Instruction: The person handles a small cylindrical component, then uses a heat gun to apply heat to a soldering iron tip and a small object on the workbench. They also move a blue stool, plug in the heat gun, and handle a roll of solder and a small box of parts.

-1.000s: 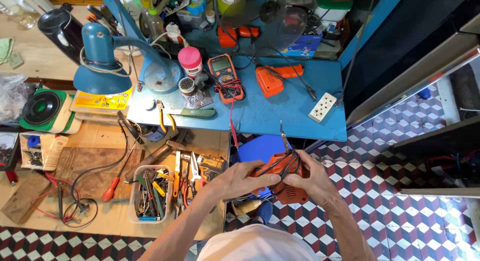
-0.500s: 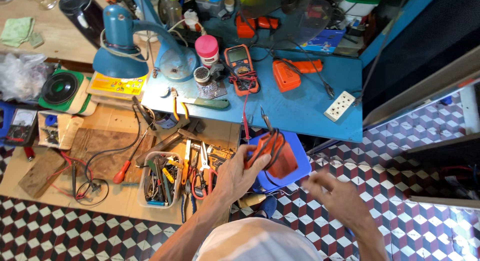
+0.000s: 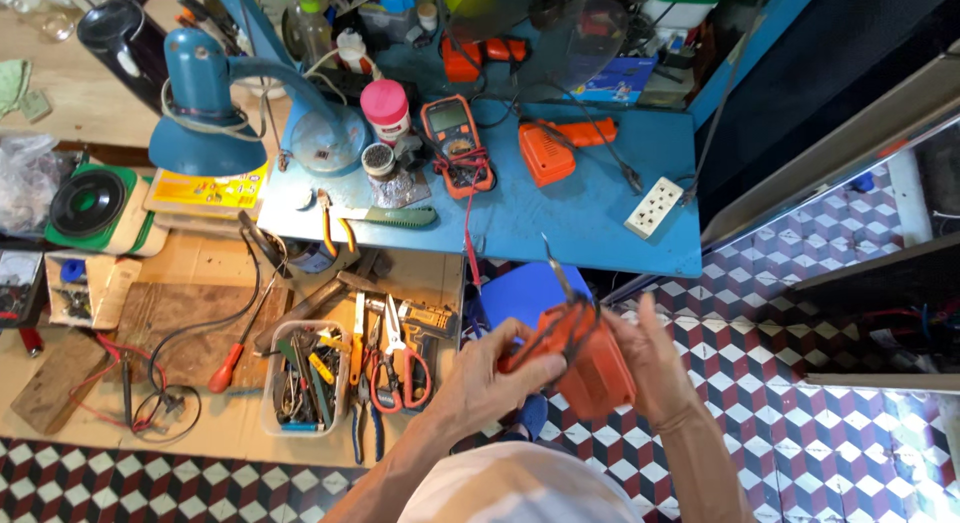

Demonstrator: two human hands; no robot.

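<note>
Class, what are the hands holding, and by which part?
Both hands grip an orange device: left hand at its left end, right hand along its right side.

We see an orange plastic device [image 3: 590, 368], boxy and tilted, held up over the blue stool at near centre. Dark wires loop across its top, and a thin metal probe sticks up from it.

Right hand [image 3: 655, 368]: half a second ago off to the side, apart; now back against the orange device [image 3: 585, 368]. Left hand [image 3: 490, 378]: grip kept, device raised slightly.
</note>
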